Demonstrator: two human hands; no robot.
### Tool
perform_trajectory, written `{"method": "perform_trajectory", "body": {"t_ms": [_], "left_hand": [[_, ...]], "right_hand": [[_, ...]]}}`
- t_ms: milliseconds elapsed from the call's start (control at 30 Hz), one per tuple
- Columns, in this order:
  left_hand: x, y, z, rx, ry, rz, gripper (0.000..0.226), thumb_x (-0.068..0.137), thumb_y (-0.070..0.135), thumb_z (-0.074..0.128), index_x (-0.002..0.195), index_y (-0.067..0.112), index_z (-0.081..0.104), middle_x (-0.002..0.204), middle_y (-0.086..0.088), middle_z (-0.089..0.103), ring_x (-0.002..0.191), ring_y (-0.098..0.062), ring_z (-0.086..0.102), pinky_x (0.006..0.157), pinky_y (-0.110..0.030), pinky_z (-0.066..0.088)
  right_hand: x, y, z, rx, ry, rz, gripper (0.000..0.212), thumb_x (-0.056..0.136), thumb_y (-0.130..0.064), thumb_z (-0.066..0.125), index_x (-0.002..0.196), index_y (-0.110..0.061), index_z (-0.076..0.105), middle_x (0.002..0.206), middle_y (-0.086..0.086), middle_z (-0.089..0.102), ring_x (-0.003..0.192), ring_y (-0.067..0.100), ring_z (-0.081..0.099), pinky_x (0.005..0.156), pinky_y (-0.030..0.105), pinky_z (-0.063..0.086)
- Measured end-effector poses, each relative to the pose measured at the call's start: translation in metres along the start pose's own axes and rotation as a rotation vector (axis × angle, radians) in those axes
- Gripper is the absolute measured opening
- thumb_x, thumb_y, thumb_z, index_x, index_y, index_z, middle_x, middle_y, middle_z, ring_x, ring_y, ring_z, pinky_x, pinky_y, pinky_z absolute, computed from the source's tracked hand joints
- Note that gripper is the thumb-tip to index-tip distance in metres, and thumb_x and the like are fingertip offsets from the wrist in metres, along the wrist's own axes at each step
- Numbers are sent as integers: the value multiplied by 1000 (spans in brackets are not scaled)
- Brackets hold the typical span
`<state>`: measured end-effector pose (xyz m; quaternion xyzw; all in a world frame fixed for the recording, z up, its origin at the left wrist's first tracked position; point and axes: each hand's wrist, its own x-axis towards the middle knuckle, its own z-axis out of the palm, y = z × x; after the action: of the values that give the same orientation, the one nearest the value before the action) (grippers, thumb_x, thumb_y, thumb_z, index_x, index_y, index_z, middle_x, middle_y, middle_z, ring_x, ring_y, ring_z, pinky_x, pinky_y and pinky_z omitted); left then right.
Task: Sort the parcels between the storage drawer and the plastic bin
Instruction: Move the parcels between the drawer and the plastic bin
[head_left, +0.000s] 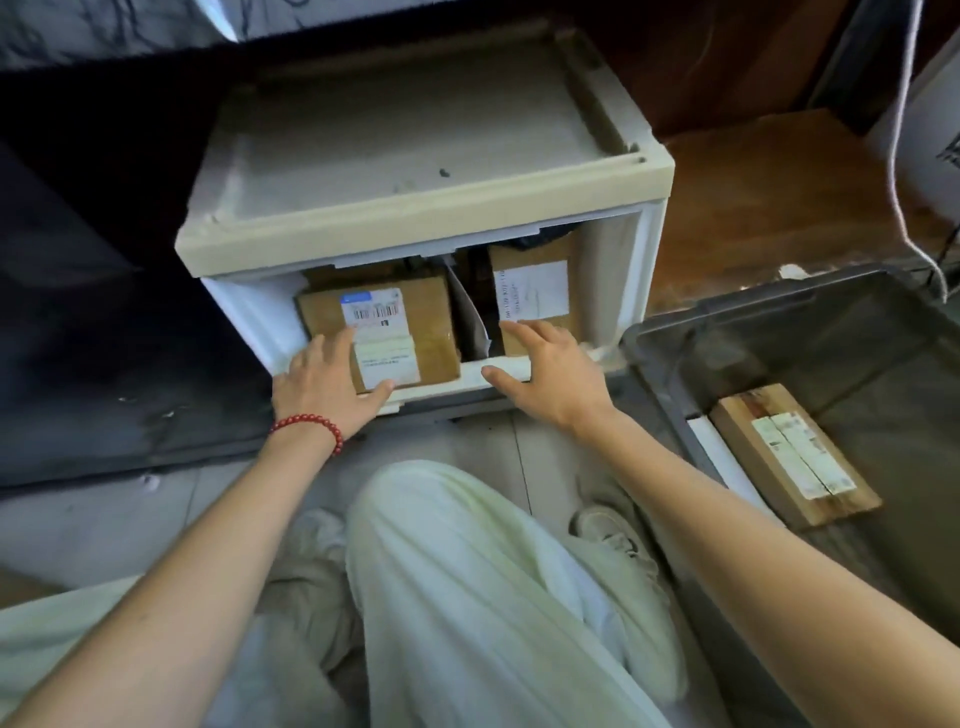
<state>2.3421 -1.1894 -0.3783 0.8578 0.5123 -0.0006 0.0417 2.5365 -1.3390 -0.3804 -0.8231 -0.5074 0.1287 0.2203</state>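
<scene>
Because packed flat and label-up against the front wall of the drawer (467, 375), reachable only from above: left parcel (415, 332), in the drawer's left half. Over it, left hand (327, 387), fingers (337, 345) wide and fairly straight, thumb on the label's near corner, the rest toward the box's left edge; touching, not gripping, probably feeling for purchase on both sides. In the drawer's right half, right parcel (535, 291), standing taller; right hand (548, 376) above its near edge, fingers spread and holding nothing, thumb down by the drawer's front lip. Between the two halves, white sheet (467, 319) leaning like a divider. Likely step: choosing which parcel to pull. Just right of the drawer, bin (769, 306), one flat parcel (789, 457) inside. Sort judged far from finished.
</scene>
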Motion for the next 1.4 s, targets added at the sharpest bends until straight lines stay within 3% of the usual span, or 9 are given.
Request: {"method": "perform_trajectory", "body": {"t_ms": [233, 400, 533, 600, 733, 1000, 1133, 1267, 1400], "left_hand": [[18, -11, 15, -312, -28, -108, 101, 81, 47, 69, 152, 13, 5, 155, -11, 22, 139, -29, 29, 106, -46, 35], [31, -8, 28, -472, 0, -180, 110, 78, 42, 74, 151, 12, -2, 157, -13, 14, 141, -29, 26, 110, -42, 30], [39, -7, 31, -558, 41, -244, 116, 75, 41, 77, 151, 9, -6, 153, -17, 16, 139, -30, 29, 111, -36, 28], [41, -3, 30, -565, 18, -276, 119, 75, 45, 76, 150, 5, -6, 153, -18, 13, 141, -30, 23, 112, -35, 25], [44, 1, 29, -661, 8, -320, 111, 76, 45, 75, 150, 3, 4, 152, -16, 15, 141, -30, 21, 113, -37, 24], [28, -2, 13, -748, 2, -272, 101, 76, 45, 74, 149, 6, 16, 150, -11, 32, 137, -28, 33, 111, -42, 33], [9, 3, -2, -812, 21, -245, 76, 76, 44, 75, 132, 9, 36, 126, -1, 54, 113, -19, 52, 92, -29, 44], [-18, 9, -19, -905, 29, -260, 60, 76, 50, 73, 115, 17, 42, 103, 9, 53, 94, -10, 52, 72, -18, 39], [-37, 16, -26, -932, -3, -206, 77, 75, 66, 64, 130, 16, 43, 126, 2, 49, 108, -12, 48, 80, -14, 38]], "right_hand": [[31, -25, 35, 68, -151, 38, 69, 91, -50, 56, 150, -25, 29, 149, 2, 38, 131, 23, 43, 96, 40, 46], [54, -40, 54, 107, -208, 85, 82, 90, -44, 62, 153, -16, 18, 154, 8, 32, 135, 26, 40, 104, 40, 40], [74, -42, 66, 281, -213, 147, 88, 86, -42, 68, 152, -11, 18, 148, 11, 41, 133, 28, 44, 110, 38, 38], [79, -42, 69, 384, -179, 201, 81, 86, -41, 67, 149, -11, 25, 142, 7, 48, 128, 25, 49, 105, 27, 39], [74, -44, 69, 549, -111, 252, 67, 89, -33, 67, 144, -13, 33, 133, 1, 56, 120, 18, 55, 88, 17, 39], [40, -46, 59, 784, -49, 266, 68, 88, -31, 69, 144, -15, 34, 124, -6, 55, 109, 9, 55, 98, 29, 47], [18, -42, 49, 811, 4, 298, 63, 88, -41, 66, 141, -19, 38, 123, -9, 52, 108, 8, 53, 85, 20, 46], [-1, -34, 38, 936, 5, 464, 58, 74, -71, 54, 110, -25, 48, 122, 1, 62, 109, 23, 61, 97, 45, 49], [-20, -26, 23, 1179, -26, 516, 69, 81, -72, 42, 121, -18, 59, 116, 0, 67, 94, 18, 64, 67, 26, 51]]}}
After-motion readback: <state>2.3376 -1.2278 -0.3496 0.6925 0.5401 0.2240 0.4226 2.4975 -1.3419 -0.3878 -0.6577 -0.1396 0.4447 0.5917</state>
